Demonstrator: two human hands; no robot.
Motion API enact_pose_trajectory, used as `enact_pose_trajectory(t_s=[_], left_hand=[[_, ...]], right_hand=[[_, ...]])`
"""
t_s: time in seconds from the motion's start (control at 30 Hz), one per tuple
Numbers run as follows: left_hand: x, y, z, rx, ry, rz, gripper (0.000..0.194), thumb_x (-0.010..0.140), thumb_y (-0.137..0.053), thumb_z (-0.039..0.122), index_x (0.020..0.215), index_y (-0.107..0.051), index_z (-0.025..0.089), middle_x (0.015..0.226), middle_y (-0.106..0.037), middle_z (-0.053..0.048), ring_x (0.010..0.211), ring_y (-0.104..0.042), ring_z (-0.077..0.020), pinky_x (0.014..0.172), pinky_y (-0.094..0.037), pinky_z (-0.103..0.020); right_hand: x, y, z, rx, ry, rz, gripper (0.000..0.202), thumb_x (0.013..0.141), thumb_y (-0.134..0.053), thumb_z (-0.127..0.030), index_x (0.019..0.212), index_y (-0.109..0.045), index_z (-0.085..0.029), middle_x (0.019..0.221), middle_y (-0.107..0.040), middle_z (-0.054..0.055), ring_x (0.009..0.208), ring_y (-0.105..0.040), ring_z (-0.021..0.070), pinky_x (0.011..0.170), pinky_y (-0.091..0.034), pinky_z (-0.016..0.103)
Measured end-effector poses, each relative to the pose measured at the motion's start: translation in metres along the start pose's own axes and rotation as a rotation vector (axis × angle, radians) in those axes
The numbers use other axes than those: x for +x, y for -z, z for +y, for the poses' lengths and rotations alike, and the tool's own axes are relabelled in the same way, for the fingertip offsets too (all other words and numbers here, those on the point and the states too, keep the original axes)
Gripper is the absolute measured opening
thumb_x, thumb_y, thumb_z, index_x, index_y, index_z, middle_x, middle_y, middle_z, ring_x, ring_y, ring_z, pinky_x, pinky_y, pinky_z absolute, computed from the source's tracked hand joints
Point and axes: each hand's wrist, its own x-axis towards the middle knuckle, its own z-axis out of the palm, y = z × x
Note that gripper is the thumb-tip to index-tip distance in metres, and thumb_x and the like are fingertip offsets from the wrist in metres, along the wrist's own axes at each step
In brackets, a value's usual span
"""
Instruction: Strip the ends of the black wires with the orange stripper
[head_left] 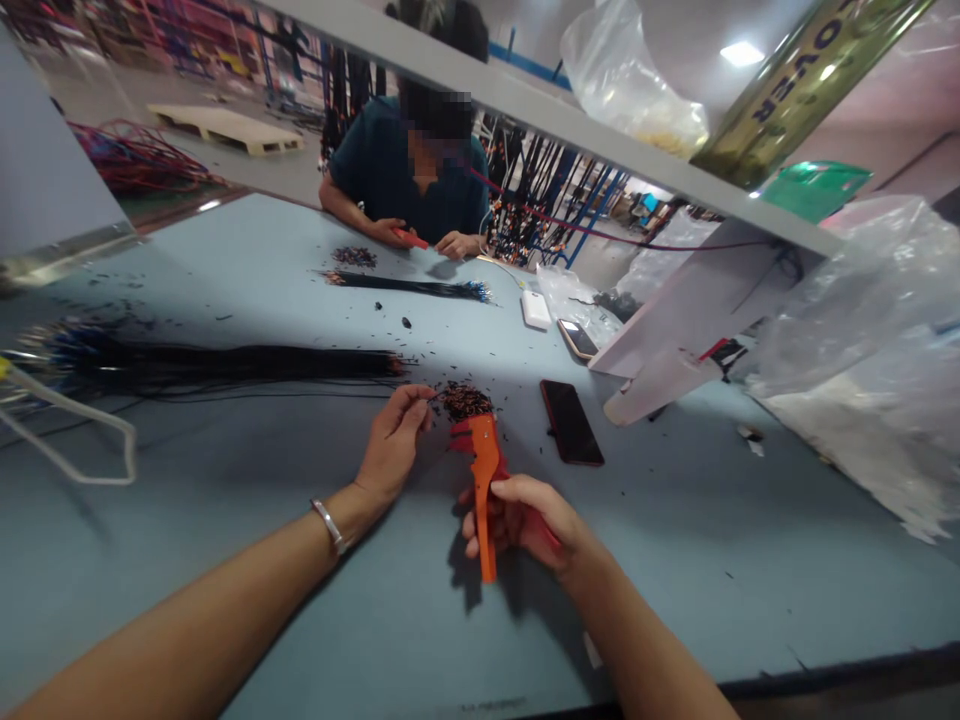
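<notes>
My right hand (525, 515) is wrapped round an orange and red wire stripper (486, 460), its jaws pointing away from me and to the left. Left of the tool, my left hand (394, 440) pinches a thin black wire (330, 396), which trails left beside a bundle; its tip at my fingers is hard to make out. The long bundle of black wires (255, 365) lies on the table with bluish ends at the left and coppery ends near my left hand. Just beyond the stripper's jaws is a pile of small cut insulation bits (465, 400).
Across the blue-grey table (337, 630), a co-worker (412, 170) holds a red tool behind another wire bundle (409, 287). A dark phone (571, 422) lies at right, near a shelf post (675, 310). A bent white rod (82, 478) stands left. Overhead runs a shelf beam (600, 125).
</notes>
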Motion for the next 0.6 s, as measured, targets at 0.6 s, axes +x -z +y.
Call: enact_pose_trajectory(t_s=[0.6], left_hand=[[-0.005, -0.002, 0.010, 0.205, -0.037, -0.259, 0.027, 0.085, -0.053, 0.035, 0.104, -0.060, 0.017, 0.072, -0.066, 0.001, 0.047, -0.045, -0.0085, 0.049, -0.039, -0.022]], right_hand=[[-0.004, -0.008, -0.004, -0.141, 0.244, 0.086, 0.035, 0.070, -0.071, -0.032, 0.097, -0.060, -0.012, 0.076, -0.069, 0.007, 0.064, -0.069, 0.0217, 0.056, -0.056, 0.034]])
